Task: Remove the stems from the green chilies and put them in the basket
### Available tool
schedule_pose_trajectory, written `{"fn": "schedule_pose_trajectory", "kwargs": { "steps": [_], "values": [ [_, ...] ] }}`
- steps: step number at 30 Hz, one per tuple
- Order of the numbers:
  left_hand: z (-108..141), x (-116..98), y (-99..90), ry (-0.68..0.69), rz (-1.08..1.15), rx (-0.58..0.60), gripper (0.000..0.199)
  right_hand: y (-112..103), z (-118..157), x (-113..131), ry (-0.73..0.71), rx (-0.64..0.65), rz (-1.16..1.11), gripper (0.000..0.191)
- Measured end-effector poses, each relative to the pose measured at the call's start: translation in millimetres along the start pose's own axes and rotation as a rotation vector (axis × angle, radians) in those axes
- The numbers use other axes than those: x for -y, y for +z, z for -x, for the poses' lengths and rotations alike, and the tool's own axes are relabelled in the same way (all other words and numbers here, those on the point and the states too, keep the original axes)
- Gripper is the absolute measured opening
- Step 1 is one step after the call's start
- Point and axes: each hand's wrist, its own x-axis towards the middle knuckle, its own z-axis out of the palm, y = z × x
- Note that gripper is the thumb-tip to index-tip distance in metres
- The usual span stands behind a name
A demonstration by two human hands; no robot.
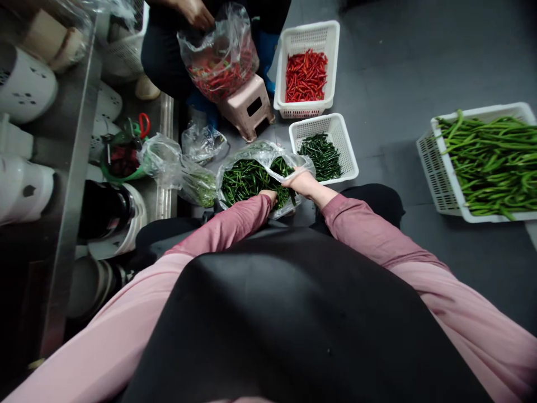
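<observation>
A clear plastic bag (226, 168) full of dark green chilies (247, 178) stands open in front of my knees. My left hand (269, 196) reaches down among the chilies, and its fingers are mostly hidden there. At the bag's right rim, my right hand (302, 181) has its fingers closed on the gathered plastic. Just beyond that hand is a small white basket (350, 162) with a heap of similar green chilies (319, 157) in it.
A white basket (333, 67) holds red chilies. Across from me a person's hand (195, 12) is at a bag of red chilies (222, 73) on a pink stool (247, 103). Green beans fill a basket (436, 168) at right. A metal shelf (69, 224) stands left.
</observation>
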Motion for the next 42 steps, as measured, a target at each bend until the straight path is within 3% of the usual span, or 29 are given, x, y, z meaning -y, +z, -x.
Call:
{"fn": "schedule_pose_trajectory", "kwargs": {
  "steps": [3, 6, 10, 15, 17, 19, 22, 29, 33, 38, 42],
  "values": [
    [1.6, -0.6, 4.1, -0.093, 0.126, -0.085, 0.02, -1.7, 1.7, 3.1, 0.024, -0.005, 0.012, 0.015],
    [4.6, -4.3, 5.5, -0.153, 0.244, -0.092, 0.024, -3.0, 3.6, 6.7, 0.057, 0.001, -0.021, 0.016],
    [9.2, -11.7, -0.8, -0.215, 0.346, 0.057, 0.029, -3.5, 6.4, 9.9, 0.076, -0.026, -0.086, 0.019],
    [25.3, -9.5, -18.8, -0.343, 0.436, 0.393, 0.039, -3.6, 1.8, 3.3, 0.079, -0.016, -0.136, 0.024],
    [35.7, -5.4, -27.0, -0.392, 0.389, 0.425, 0.038, -3.0, -2.0, -0.3, 0.104, -0.021, -0.141, 0.024],
    [45.8, -1.2, -34.5, -0.389, 0.306, 0.354, 0.035, -1.0, -5.3, -2.6, 0.138, -0.023, -0.149, 0.023],
    [56.8, 3.9, -43.4, -0.252, 0.138, 0.19, 0.029, 5.7, -7.3, -3.3, 0.189, 0.016, -0.188, 0.022],
    [72.4, 6.4, -67.7, 0.348, -0.537, -0.228, 0.016, 22.7, -0.5, -1.6, 0.185, 0.097, -0.244, 0.02],
    [81.9, 1.4, -70.6, 0.485, -0.705, -0.395, 0.025, 27.5, 1.3, -1.4, 0.115, 0.152, -0.387, 0.017],
    [92.1, -5.8, -54.8, 0.552, -0.57, -0.304, 0.026, 29.7, 0.7, 1.0, 0.159, 0.16, -0.583, 0.021],
    [94.7, -3.6, -54.1, 0.548, -0.213, -0.065, 0.026, 26.7, 1.9, 9.2, 0.315, 0.308, -0.743, 0.017]
  ]
}}
